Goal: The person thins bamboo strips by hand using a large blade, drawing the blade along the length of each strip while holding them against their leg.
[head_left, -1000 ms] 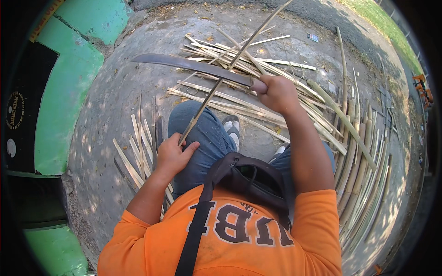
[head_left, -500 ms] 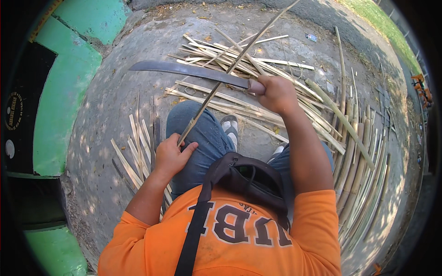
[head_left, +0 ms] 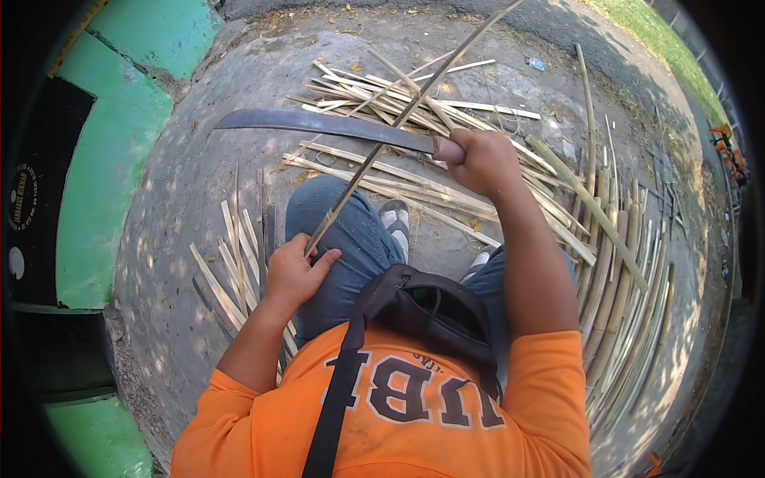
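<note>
My left hand grips the near end of a long, thin bamboo strip beside my left knee. The strip slants away from me to the upper right, beyond the far pile. Closed around the wooden handle of a machete, my right hand holds the long dark blade pointing left. The blade crosses the strip around its middle; whether it cuts into the bamboo I cannot tell.
Split bamboo strips lie heaped on the concrete ahead. Whole bamboo poles and more strips lie to my right, with another bunch by my left leg. A green wall stands at far left. Over my lap rests a black bag.
Both hands keep their grips with hardly any movement. The machete blade has shifted very slightly, its tip a little farther left.
</note>
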